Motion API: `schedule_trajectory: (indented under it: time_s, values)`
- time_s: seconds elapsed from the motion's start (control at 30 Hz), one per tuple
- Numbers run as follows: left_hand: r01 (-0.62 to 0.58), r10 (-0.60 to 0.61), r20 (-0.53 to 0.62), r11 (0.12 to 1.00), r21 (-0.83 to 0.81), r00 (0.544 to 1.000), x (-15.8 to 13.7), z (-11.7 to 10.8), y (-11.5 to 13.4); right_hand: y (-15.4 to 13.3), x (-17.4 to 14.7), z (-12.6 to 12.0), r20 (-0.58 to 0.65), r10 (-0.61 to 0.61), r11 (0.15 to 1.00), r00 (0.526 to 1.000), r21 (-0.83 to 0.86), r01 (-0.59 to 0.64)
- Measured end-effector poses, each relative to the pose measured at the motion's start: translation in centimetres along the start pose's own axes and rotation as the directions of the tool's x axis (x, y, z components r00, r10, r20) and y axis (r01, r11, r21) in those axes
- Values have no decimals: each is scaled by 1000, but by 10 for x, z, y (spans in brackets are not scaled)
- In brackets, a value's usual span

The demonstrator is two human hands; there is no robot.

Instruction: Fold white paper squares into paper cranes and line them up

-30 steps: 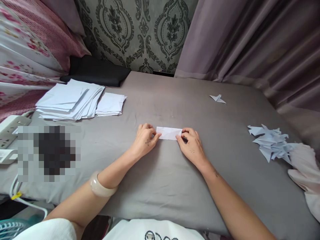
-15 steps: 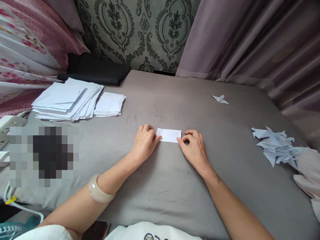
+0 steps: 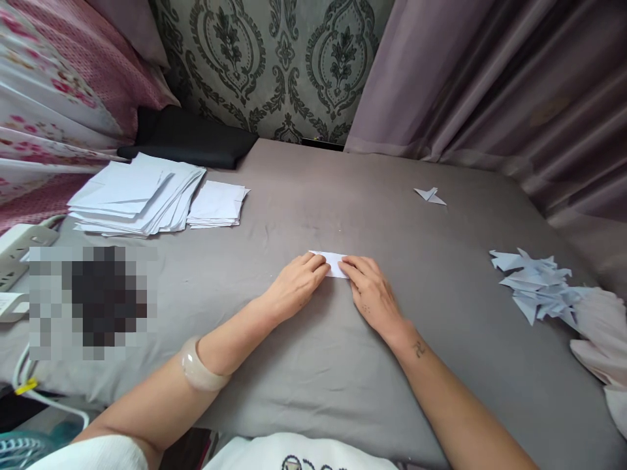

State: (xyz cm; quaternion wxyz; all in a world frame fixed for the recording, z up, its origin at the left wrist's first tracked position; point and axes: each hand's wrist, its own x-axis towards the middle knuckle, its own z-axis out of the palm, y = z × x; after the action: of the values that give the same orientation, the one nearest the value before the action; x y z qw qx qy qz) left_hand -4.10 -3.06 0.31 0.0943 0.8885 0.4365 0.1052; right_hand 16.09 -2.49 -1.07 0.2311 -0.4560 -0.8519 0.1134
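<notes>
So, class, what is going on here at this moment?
A person sits at a grey sheet and presses a small folded white paper flat on it. The left hand and right hand lie on the paper's two ends, fingers close together over it. Far left lie two stacks of white sheets. A pile of folded paper shapes sits at the right, and one folded shape lies alone farther back.
</notes>
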Motion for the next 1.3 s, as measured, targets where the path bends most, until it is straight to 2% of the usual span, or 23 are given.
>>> schedule_trajectory:
  time_s: [0.13,0.2,0.37,0.43,0.5,0.6,0.63,0.67,0.7,0.77,0.83,0.9,1.0,1.07,1.1,1.17,1.23,1.27,1.3]
  values:
    - [22,-30,-102,997,-76,994,-1,5,-2,-6,-1,-3,29,-5,999,1000,-54,6]
    - [36,-45,-115,997,-75,992,0,6,-3,-8,-1,-3,17,-1,999,1000,-53,2]
    - [-9,23,-99,991,135,995,1,4,-3,-5,-1,-1,-42,33,999,999,-15,-34]
    - [-4,24,-128,988,157,991,1,3,-3,-4,0,-2,-95,30,999,995,16,-28]
    - [25,-9,-206,997,76,979,1,2,-3,-5,1,-4,-164,30,996,986,86,-16]
    - [51,-130,-308,966,-252,942,2,-1,1,-10,4,-10,-230,122,957,965,285,-53]
    - [60,-195,-300,912,-405,934,2,-2,3,-12,5,-12,-233,199,921,952,376,-101]
    - [78,-269,-264,821,-565,926,3,-3,6,-13,6,-14,-222,292,865,930,476,-158]
    - [105,-343,-198,691,-715,918,4,-4,9,-14,6,-16,-191,385,787,903,579,-213]
    - [162,-449,-23,370,-915,893,6,-6,14,-12,7,-19,-54,503,590,863,751,-297]
    - [197,-488,120,109,-974,864,7,-7,17,-9,7,-21,123,494,415,861,837,-357]
    - [218,-491,198,-18,-976,849,7,-7,18,-7,6,-22,262,444,314,857,850,-423]
    - [234,-474,237,-67,-970,848,7,-6,17,-6,4,-22,349,430,282,833,824,-491]
    - [213,-458,187,5,-977,869,7,-6,16,-8,4,-22,329,428,339,841,805,-488]
    - [181,-463,115,99,-978,879,7,-6,16,-9,4,-22,280,424,401,861,795,-456]
    - [86,-463,-123,406,-910,878,6,-7,14,-10,3,-23,91,377,601,922,733,-318]
    - [25,-373,-366,729,-685,853,5,-7,11,-10,2,-23,-133,231,831,964,543,-125]
    - [20,-300,-434,840,-542,850,4,-6,9,-9,1,-23,-200,129,915,971,403,-38]
    - [24,-226,-456,913,-407,861,3,-5,6,-8,0,-22,-219,26,966,975,258,32]
